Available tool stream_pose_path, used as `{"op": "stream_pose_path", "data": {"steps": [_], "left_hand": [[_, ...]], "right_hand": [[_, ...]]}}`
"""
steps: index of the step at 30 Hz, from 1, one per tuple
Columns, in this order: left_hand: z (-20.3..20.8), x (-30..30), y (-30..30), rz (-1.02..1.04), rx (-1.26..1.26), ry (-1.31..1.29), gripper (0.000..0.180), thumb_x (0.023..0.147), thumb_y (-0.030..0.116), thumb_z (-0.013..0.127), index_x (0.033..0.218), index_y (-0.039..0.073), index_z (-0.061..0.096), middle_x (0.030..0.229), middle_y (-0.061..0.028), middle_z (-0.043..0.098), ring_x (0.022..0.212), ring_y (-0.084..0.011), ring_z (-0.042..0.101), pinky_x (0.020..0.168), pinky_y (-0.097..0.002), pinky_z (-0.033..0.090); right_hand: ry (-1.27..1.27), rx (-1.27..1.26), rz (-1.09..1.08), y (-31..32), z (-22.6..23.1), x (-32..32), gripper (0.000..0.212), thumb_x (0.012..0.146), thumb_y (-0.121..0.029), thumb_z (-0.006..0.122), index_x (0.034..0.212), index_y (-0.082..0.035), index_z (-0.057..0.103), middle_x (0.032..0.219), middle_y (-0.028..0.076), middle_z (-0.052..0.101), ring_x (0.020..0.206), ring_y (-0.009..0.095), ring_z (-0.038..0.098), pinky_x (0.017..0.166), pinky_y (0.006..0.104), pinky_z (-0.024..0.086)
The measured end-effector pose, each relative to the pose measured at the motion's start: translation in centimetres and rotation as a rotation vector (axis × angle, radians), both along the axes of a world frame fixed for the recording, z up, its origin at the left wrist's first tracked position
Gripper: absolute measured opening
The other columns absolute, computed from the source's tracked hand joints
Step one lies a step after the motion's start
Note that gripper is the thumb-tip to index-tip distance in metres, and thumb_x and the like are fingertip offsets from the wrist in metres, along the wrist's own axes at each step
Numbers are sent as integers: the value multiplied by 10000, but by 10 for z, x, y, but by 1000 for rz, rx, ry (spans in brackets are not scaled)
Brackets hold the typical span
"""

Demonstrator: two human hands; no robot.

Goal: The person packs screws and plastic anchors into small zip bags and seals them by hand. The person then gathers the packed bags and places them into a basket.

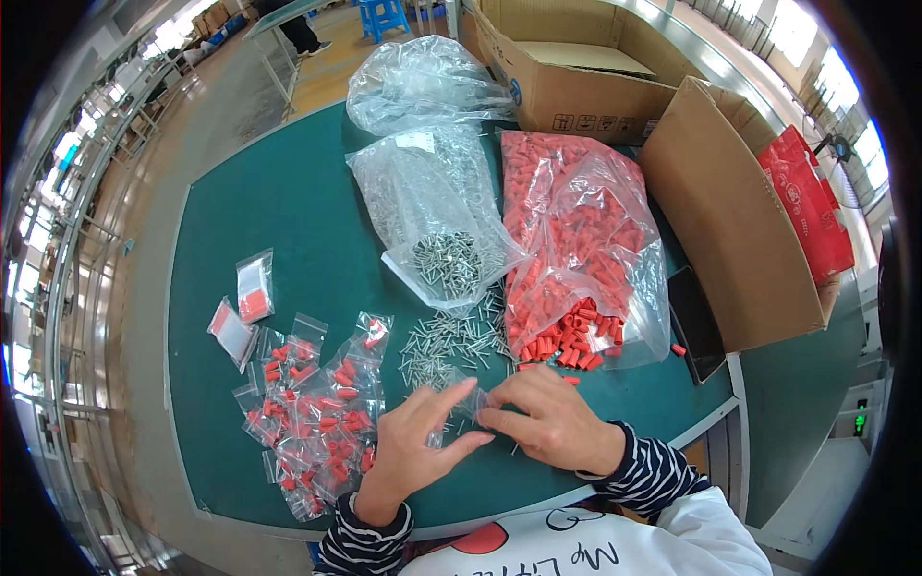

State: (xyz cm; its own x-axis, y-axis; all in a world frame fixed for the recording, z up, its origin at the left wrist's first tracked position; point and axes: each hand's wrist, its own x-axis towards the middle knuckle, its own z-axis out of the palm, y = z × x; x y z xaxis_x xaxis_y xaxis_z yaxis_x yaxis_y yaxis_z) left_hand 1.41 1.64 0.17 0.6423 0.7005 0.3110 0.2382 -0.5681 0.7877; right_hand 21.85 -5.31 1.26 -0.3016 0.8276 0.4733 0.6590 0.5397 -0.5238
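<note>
Between my hands, over the near edge of the screw heap, is a small clear plastic bag [471, 401]. My right hand [552, 422] pinches its edge with thumb and fingertips. My left hand [418, 446] is open beside it, thumb and forefinger spread, the forefinger tip close to the plastic; whether it touches cannot be made out. Just beyond lie loose silver screws [451, 346], spilling from a large clear bag of screws [423, 192]. To its right, a big clear bag [581, 230] is full of red plastic sleeves, some loose at its mouth [581, 336].
Left of my left hand lie several small bags with red sleeves [331, 422]. Two packs of flat small bags [254, 286] rest farther left. Cardboard boxes [730, 211] and a black tray [693, 322] line the right side of the green table [259, 202].
</note>
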Motion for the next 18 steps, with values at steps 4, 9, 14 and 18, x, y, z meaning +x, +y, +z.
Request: {"op": "stream_pose_path", "data": {"steps": [4, 9, 14, 18], "left_hand": [[3, 2, 0, -9, 20, 58, 603, 644, 175, 878, 1207, 107, 674, 732, -34, 524, 568, -150, 490, 493, -284, 416], [2, 6, -5, -52, 37, 100, 591, 633, 178, 878, 1186, 108, 681, 714, -30, 527, 559, -146, 506, 479, -274, 423], [-4, 10, -9, -88, 108, 70, 538, 628, 160, 875, 1130, 102, 690, 716, -27, 547, 546, -142, 514, 464, -270, 422], [-5, 8, -9, -56, 108, 33, 519, 634, 153, 874, 1113, 86, 685, 715, -28, 555, 540, -143, 515, 459, -278, 420]], "right_hand": [[13, -39, 15, -9, 1, -3, 293, 728, -71, 685, 1020, -46, 667, 951, 77, 576, 885, 251, 572, 752, 377, 445], [14, -82, -8, -20, -1, -3, 335, 706, -15, 685, 1040, -46, 669, 977, 93, 588, 895, 271, 580, 755, 387, 454], [9, -116, -54, -30, -3, -4, 237, 783, -80, 669, 1017, -43, 665, 941, 69, 564, 856, 228, 552, 747, 333, 416], [38, -151, -84, -38, 4, 1, 265, 763, -30, 679, 1027, -46, 666, 982, 84, 596, 864, 249, 584, 735, 356, 452]]}}
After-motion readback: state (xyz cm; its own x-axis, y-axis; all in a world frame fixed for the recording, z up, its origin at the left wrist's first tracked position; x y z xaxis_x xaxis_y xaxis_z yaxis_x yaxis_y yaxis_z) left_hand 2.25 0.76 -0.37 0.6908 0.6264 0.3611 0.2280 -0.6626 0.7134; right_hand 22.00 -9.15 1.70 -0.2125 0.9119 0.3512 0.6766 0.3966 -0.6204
